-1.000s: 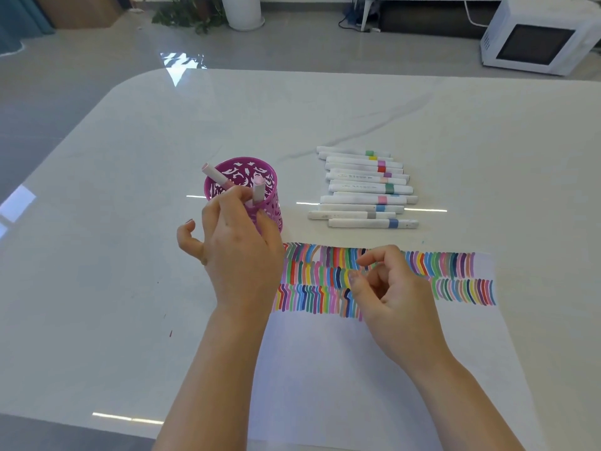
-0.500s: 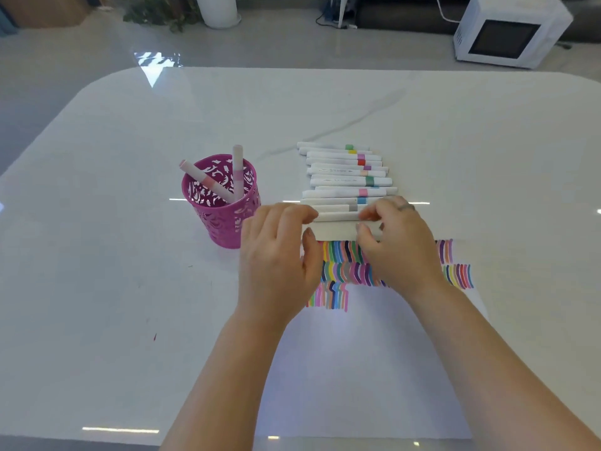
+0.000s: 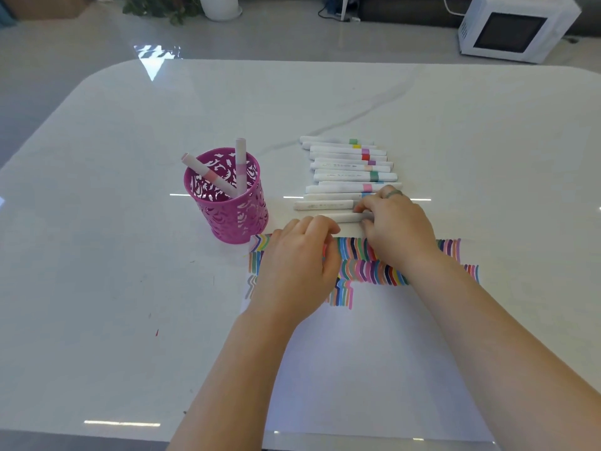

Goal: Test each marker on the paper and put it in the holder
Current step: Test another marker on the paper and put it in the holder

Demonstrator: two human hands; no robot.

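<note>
Grips of left hand and right hand pinch the near white plastic marker by its ends; better pull straight apart, gently.

Magenta cut-out holder; paper striped many-coloured.

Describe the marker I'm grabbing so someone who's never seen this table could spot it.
On the white table, a row of white markers lies beyond the striped paper. The nearest marker is it: only this one has the left hand and right hand on its ends.
</note>
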